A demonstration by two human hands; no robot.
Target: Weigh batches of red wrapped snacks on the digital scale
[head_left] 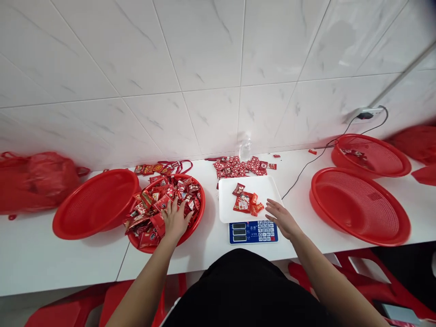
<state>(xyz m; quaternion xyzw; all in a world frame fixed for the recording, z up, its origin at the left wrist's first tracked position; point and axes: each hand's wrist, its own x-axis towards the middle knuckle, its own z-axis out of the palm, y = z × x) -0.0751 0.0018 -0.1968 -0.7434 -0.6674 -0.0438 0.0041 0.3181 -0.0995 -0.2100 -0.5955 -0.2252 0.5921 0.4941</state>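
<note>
My left hand (176, 220) rests over a red plastic basket (201, 206) heaped with wrapped candies (146, 218), its fingers spread on the wrappers. No candy shows in its grasp. At the right edge of a digital scale's white tray (226, 200) is my right hand (282, 218), fingers stretched out and apart. On that tray lie a larger red packet (242, 203), a dark red candy (239, 189) and a few small orange-red candies (256, 206). The scale's blue keypad panel (254, 232) faces me.
An empty-looking red basket (97, 204) stands at left, beside red bags (41, 181). Two more red baskets, one in front (361, 206) and one behind (371, 154), are at right. Patterned red packets (231, 167) and a clear bottle (245, 147) sit by the wall. A black cable (303, 164) runs to the socket.
</note>
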